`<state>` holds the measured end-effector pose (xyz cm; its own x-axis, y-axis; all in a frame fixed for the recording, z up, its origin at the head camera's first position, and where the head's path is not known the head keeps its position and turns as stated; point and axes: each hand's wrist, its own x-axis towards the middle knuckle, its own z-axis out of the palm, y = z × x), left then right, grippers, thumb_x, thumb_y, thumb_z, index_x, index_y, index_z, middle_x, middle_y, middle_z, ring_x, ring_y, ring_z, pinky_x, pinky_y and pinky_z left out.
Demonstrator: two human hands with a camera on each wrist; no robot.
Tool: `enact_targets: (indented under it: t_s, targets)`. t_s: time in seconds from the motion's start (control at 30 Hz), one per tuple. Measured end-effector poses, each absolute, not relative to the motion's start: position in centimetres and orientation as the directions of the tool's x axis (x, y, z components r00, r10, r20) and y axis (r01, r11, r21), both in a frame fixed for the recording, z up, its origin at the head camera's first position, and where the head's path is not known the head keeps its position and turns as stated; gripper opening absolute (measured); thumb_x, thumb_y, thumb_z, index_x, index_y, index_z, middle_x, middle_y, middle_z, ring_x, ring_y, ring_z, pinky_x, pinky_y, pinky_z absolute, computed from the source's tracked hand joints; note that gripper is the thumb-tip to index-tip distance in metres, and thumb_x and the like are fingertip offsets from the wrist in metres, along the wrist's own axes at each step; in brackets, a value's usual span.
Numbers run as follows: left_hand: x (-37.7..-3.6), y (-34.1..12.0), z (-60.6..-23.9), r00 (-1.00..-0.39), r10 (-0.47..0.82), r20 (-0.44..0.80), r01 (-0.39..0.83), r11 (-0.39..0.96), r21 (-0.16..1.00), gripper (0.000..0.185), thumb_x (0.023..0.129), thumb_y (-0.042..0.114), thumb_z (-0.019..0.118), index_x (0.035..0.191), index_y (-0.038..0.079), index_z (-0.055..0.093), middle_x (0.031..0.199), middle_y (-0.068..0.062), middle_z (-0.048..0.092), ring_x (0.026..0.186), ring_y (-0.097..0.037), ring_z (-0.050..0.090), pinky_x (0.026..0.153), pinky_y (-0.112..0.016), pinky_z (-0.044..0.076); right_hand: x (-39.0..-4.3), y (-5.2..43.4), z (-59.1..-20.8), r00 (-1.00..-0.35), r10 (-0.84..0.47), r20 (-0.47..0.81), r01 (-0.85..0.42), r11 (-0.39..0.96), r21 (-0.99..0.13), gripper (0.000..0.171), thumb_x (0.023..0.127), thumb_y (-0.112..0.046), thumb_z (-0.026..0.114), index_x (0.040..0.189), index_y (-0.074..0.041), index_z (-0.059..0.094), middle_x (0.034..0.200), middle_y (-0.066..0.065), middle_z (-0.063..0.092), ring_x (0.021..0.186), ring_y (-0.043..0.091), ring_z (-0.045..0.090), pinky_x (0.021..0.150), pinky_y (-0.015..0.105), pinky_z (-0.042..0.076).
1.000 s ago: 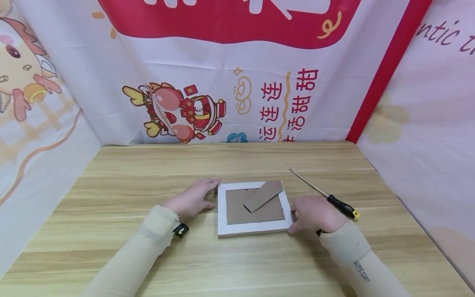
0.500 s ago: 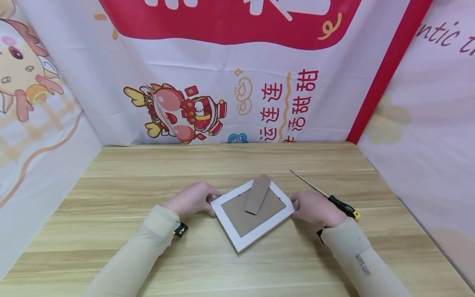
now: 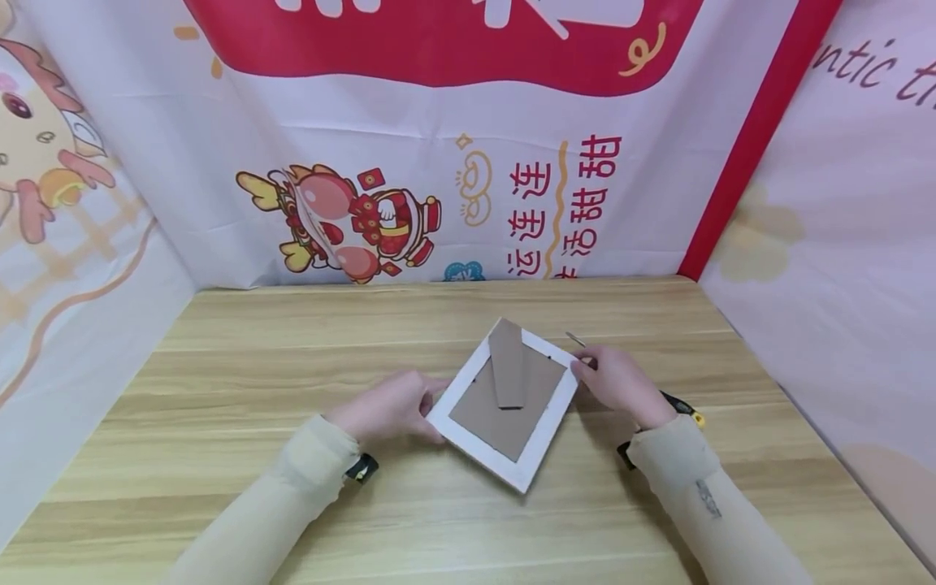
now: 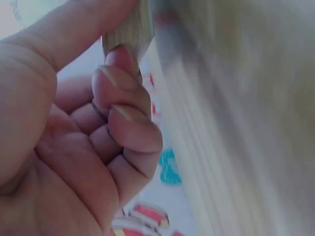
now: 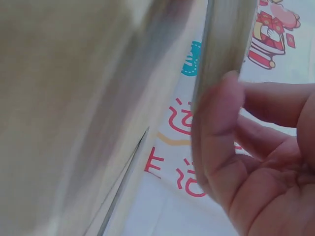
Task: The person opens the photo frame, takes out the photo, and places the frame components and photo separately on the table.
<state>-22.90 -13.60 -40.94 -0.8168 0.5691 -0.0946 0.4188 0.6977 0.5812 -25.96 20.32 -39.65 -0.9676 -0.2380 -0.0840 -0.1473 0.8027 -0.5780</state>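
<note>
Two hands on frame | lying back-up on table, turned cornerwise, cardboard stand folded flat | left hand pinches left edge, right hand pinches right corner, guessing opposite grips make spinning it easy | screwdriver parked behind right hand, mostly hidden

Left hand, beige-sleeved forearm angled inward, fingers curled and pinching; right hand, matching sleeve, thumb and fingers likewise pinching, both wrists low.

White frame (brown backing)
</note>
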Motion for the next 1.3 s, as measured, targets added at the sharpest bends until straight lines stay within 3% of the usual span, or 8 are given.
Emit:
enact_targets:
  t_s: [0.1, 0.2, 0.27, 0.5, 0.67, 0.83, 1.03, 1.3]
  targets:
    - [-21.6, -12.7, -41.1, -0.826, 0.56, -0.055, 0.418, 0.677, 0.606, 0.057, 0.069, 0.018, 0.091, 0.117, -0.002, 0.067, 0.086, -0.008, 0.07, 0.056, -0.008, 0.045, 0.048, -0.024, 0.04, -27.1, 20.2, -39.2, -0.959, -0.276, -0.064, -0.178, 0.764, -0.62, 0.028, 0.102, -0.013, 0.054, 0.122, 0.003, 0.064, 0.078, 0.014, 0.063, 0.062, 0.016, 0.054, 0.055, 0.03, 0.045]
    - [-20.0, -12.0, -41.2, -0.839, 0.544, -0.017, 0.403, 0.642, 0.652, 0.063, 0.068, 0.013, 0.091, 0.121, -0.003, 0.062, 0.095, -0.006, 0.073, 0.062, -0.008, 0.054, 0.054, -0.025, 0.048, -28.3, 19.8, -38.6, -0.942, -0.325, -0.082, -0.208, 0.76, -0.615, 0.029, 0.102, -0.015, 0.055, 0.124, 0.0, 0.064, 0.074, 0.015, 0.062, 0.057, 0.016, 0.051, 0.054, 0.031, 0.045]
    - [-19.0, -11.5, -41.3, -0.846, 0.532, 0.005, 0.397, 0.624, 0.673, 0.082, 0.067, 0.011, 0.09, 0.138, -0.001, 0.051, 0.081, 0.002, 0.07, 0.066, -0.007, 0.059, 0.059, -0.025, 0.051, -29.1, 19.3, -38.1, -0.927, -0.356, -0.113, -0.225, 0.774, -0.591, 0.028, 0.102, -0.017, 0.055, 0.124, -0.003, 0.065, 0.074, 0.015, 0.062, 0.057, 0.016, 0.051, 0.055, 0.031, 0.046]
    - [-16.5, -11.0, -41.7, -0.899, 0.436, 0.028, 0.338, 0.653, 0.677, 0.067, 0.068, 0.015, 0.091, 0.124, 0.004, 0.056, 0.069, 0.007, 0.062, 0.06, -0.005, 0.056, 0.054, -0.025, 0.049, -31.1, 16.9, -37.7, -0.88, -0.425, -0.213, -0.281, 0.827, -0.487, 0.03, 0.1, -0.02, 0.061, 0.125, -0.007, 0.066, 0.089, 0.006, 0.065, 0.071, 0.017, 0.06, 0.063, 0.03, 0.052]
    - [-15.6, -11.0, -42.1, -0.916, 0.399, 0.049, 0.356, 0.75, 0.557, 0.068, 0.066, 0.031, 0.092, 0.119, 0.007, 0.057, 0.066, 0.01, 0.059, 0.058, -0.006, 0.052, 0.054, -0.028, 0.046, -31.5, 15.6, -38.5, -0.87, -0.422, -0.257, -0.259, 0.833, -0.489, 0.031, 0.099, -0.019, 0.063, 0.127, -0.007, 0.066, 0.101, 0.006, 0.067, 0.081, 0.02, 0.062, 0.073, 0.034, 0.053]
    - [-14.9, -10.9, -42.2, -0.922, 0.386, 0.033, 0.36, 0.82, 0.445, 0.076, 0.065, 0.045, 0.09, 0.12, 0.004, 0.057, 0.07, 0.002, 0.062, 0.061, -0.013, 0.055, 0.056, -0.035, 0.048, -31.5, 15.0, -39.7, -0.87, -0.403, -0.283, -0.216, 0.829, -0.516, 0.03, 0.098, -0.02, 0.064, 0.126, -0.009, 0.067, 0.11, 0.007, 0.067, 0.084, 0.018, 0.063, 0.082, 0.039, 0.053]
    - [-14.5, -10.8, -41.6, -0.913, 0.407, 0.023, 0.384, 0.84, 0.384, 0.07, 0.066, 0.049, 0.088, 0.11, 0.002, 0.06, 0.067, -0.001, 0.06, 0.059, -0.014, 0.055, 0.053, -0.035, 0.047, -31.5, 15.1, -40.4, -0.879, -0.395, -0.266, -0.206, 0.818, -0.537, 0.032, 0.099, -0.02, 0.063, 0.129, -0.01, 0.066, 0.109, 0.007, 0.067, 0.081, 0.018, 0.062, 0.076, 0.035, 0.054]
    - [-16.4, -11.9, -40.2, -0.904, 0.419, -0.088, 0.34, 0.828, 0.446, 0.038, 0.076, 0.051, 0.081, 0.083, 0.017, 0.065, 0.055, 0.01, 0.049, 0.052, -0.01, 0.043, 0.049, -0.03, 0.039, -31.3, 15.5, -39.7, -0.875, -0.413, -0.254, -0.243, 0.827, -0.507, 0.037, 0.099, -0.023, 0.063, 0.134, -0.01, 0.062, 0.099, 0.005, 0.066, 0.08, 0.019, 0.06, 0.07, 0.034, 0.051]
